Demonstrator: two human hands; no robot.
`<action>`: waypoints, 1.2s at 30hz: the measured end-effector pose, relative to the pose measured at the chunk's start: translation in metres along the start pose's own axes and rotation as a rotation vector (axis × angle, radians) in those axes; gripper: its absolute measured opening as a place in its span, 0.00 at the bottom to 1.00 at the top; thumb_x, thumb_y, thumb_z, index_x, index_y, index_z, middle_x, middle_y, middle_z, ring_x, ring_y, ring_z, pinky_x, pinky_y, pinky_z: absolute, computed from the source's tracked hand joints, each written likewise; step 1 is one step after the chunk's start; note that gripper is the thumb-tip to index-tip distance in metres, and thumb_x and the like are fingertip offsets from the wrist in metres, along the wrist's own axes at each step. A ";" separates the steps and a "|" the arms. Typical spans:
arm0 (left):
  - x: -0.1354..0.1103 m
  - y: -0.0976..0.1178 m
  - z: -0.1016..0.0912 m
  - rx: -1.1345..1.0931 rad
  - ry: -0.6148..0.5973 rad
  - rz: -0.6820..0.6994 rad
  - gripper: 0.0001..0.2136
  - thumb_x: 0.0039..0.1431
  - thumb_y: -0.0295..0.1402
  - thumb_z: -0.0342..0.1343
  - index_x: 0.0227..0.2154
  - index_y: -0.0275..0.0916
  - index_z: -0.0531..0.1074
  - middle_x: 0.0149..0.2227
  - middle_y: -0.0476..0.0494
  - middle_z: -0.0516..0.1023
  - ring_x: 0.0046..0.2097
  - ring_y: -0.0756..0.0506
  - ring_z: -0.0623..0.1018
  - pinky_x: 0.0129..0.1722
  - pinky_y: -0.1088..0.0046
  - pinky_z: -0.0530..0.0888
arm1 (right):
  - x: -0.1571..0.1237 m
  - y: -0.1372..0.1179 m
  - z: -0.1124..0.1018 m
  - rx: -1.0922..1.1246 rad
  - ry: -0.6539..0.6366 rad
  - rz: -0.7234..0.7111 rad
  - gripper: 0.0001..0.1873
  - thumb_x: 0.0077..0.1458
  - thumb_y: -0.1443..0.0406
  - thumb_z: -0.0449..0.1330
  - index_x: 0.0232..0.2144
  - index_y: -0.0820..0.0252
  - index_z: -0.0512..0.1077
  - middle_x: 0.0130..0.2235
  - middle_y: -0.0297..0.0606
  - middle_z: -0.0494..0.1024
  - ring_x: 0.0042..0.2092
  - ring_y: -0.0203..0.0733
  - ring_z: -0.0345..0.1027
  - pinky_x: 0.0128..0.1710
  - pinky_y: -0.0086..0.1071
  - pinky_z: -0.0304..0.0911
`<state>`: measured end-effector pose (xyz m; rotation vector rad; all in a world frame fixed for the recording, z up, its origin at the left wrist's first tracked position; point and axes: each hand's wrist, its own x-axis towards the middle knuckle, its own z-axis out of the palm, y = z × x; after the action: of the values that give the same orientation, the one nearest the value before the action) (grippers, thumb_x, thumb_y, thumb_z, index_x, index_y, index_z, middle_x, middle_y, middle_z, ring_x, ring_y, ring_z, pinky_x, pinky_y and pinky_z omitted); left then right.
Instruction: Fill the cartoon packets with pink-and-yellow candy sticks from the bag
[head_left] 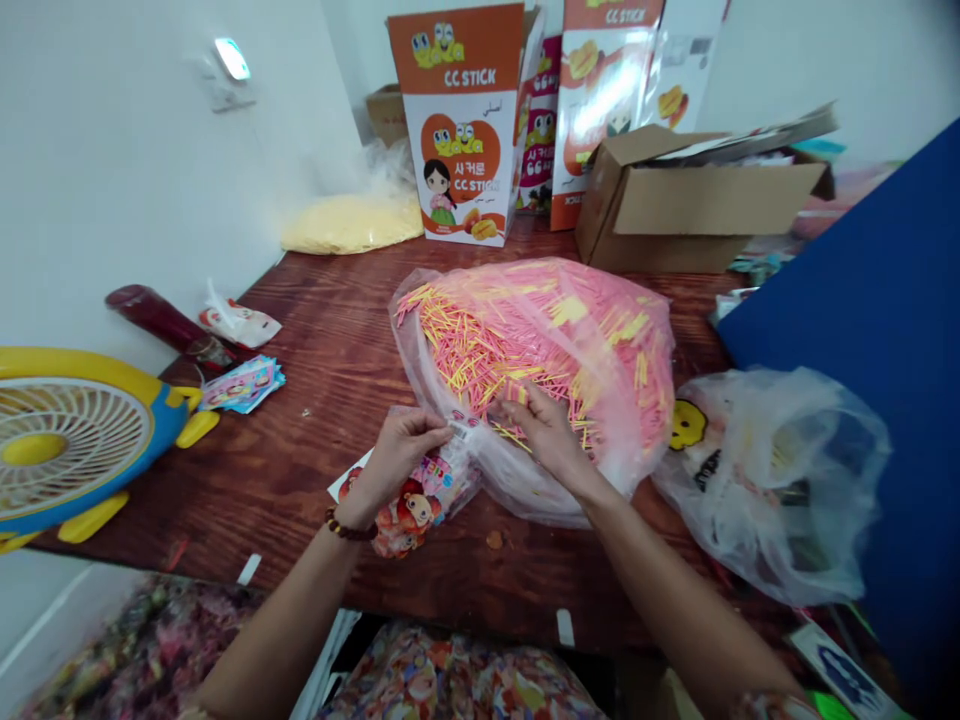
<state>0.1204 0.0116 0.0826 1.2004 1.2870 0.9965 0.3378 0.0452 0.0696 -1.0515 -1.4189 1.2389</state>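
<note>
A large clear plastic bag (pixel 630 440) lies open on the table, filled with thin pink and yellow sticks (pixel 465 345). Over its front edge, my right hand (pixel 551 430) pinches a small bundle of these sticks (pixel 516 391). My left hand (pixel 405 450) is closed on the top edge of a printed clear packet (pixel 416 508) with cartoon figures. The packet lies just left of the bag's front edge, partly covered by my left hand. A white card corner (pixel 341 484) shows beside that wrist.
A yellow and blue fan (pixel 67 375), a dark red bottle (pixel 157 315) and printed packets (pixel 244 385) are on the left. Cartons (pixel 461 130) and an open cardboard box (pixel 705 205) stand behind. A white plastic bag (pixel 780 480) lies right, by a blue panel (pixel 862 300).
</note>
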 end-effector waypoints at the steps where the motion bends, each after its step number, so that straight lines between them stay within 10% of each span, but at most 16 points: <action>1: 0.000 -0.001 0.005 0.016 -0.030 0.006 0.13 0.47 0.40 0.66 0.23 0.34 0.76 0.22 0.51 0.71 0.25 0.53 0.66 0.26 0.77 0.62 | -0.002 -0.007 0.003 -0.078 -0.041 -0.044 0.08 0.59 0.57 0.57 0.35 0.53 0.68 0.34 0.34 0.77 0.36 0.41 0.71 0.36 0.33 0.64; 12: -0.004 -0.004 0.016 0.230 -0.205 0.054 0.15 0.56 0.42 0.57 0.21 0.36 0.68 0.21 0.53 0.62 0.24 0.53 0.59 0.25 0.76 0.56 | -0.009 -0.017 0.000 -0.712 -0.398 -0.244 0.05 0.65 0.64 0.51 0.39 0.56 0.66 0.34 0.37 0.74 0.35 0.42 0.65 0.35 0.33 0.57; 23: -0.011 -0.013 0.028 0.252 -0.160 0.242 0.15 0.62 0.42 0.53 0.24 0.38 0.70 0.23 0.50 0.67 0.27 0.50 0.65 0.29 0.75 0.62 | -0.011 -0.031 0.009 0.168 0.149 -0.063 0.12 0.63 0.53 0.52 0.39 0.52 0.67 0.32 0.34 0.78 0.36 0.41 0.73 0.42 0.37 0.68; 36: -0.010 -0.006 0.037 0.131 -0.120 0.221 0.15 0.62 0.43 0.54 0.25 0.37 0.71 0.24 0.51 0.67 0.28 0.51 0.65 0.30 0.76 0.64 | -0.024 -0.026 0.030 0.257 0.076 -0.020 0.10 0.62 0.56 0.55 0.40 0.54 0.72 0.40 0.38 0.82 0.49 0.45 0.74 0.57 0.43 0.63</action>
<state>0.1557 -0.0022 0.0746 1.5066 1.1573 0.9926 0.3117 0.0136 0.0915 -0.8956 -1.1739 1.3134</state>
